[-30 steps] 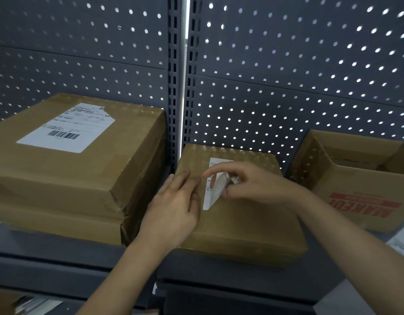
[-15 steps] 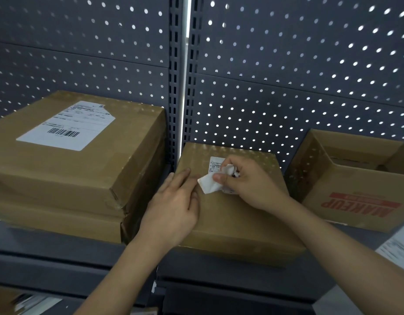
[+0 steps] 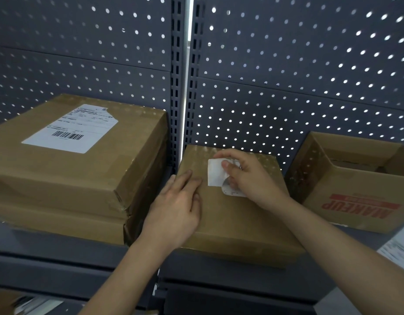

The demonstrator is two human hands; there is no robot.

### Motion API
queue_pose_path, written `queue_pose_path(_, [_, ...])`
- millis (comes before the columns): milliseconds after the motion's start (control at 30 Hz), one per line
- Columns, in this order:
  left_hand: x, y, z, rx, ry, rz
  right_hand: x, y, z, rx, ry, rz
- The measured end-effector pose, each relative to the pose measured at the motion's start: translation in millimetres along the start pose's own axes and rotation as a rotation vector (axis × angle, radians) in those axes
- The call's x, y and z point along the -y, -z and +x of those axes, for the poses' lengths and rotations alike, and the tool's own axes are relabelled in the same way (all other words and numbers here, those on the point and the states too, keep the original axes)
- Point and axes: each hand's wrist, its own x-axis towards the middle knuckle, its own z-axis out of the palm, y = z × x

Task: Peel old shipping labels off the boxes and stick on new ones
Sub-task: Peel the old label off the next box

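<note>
On the grey shelf (image 3: 60,264), centre position: small sealed box (image 3: 237,223), flanked by a larger taped box (image 3: 101,178) on the left and an open carton (image 3: 355,196) on the right.

Left hand (image 3: 176,205): flat, fingers straight, pressing down on the small box's top near its left edge. Judged to be bracing it.

Right hand (image 3: 253,178): thumb and fingers pinch the old label (image 3: 215,172). The label is lifted and curled over, blank underside showing. A printed corner below the hand looks close to the cardboard; cannot tell whether it is stuck or free.

Step in hand: peeling, late stage, on the small box. No new label is on it yet.

Next move calls for a steady pull at a low angle, with the brace kept on, so the last part lifts without tearing paper or cardboard skin.

Larger box carries a barcode label (image 3: 71,130) with a torn corner; old or new, cannot tell.

Printed sheets (image 3: 399,246) at the right edge may be fresh labels; unconfirmed.
</note>
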Motion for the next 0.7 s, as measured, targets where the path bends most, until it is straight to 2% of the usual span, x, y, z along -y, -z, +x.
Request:
queue_pose_path(133, [-1, 0, 0, 0.001, 0.011, -0.006, -3, -1, 3, -0.089, -0.087, 0.166])
queue_pose_path(333, [0, 0, 0, 0.009, 0.012, -0.001, -4, -8, 6, -0.153, -0.026, 0.064])
queue_pose_path(567, [-1, 0, 0, 0.031, 0.023, 0.006, 3, -6, 12, -0.01, -0.064, 0.065])
queue_pose_path(633, [0, 0, 0, 0.037, 0.025, 0.009, 7, -5, 8, 0.054, -0.055, -0.039])
queue_pose_path(700, [0, 1, 0, 0.045, 0.027, 0.014, 8, -4, 4, 0.157, -0.052, -0.242])
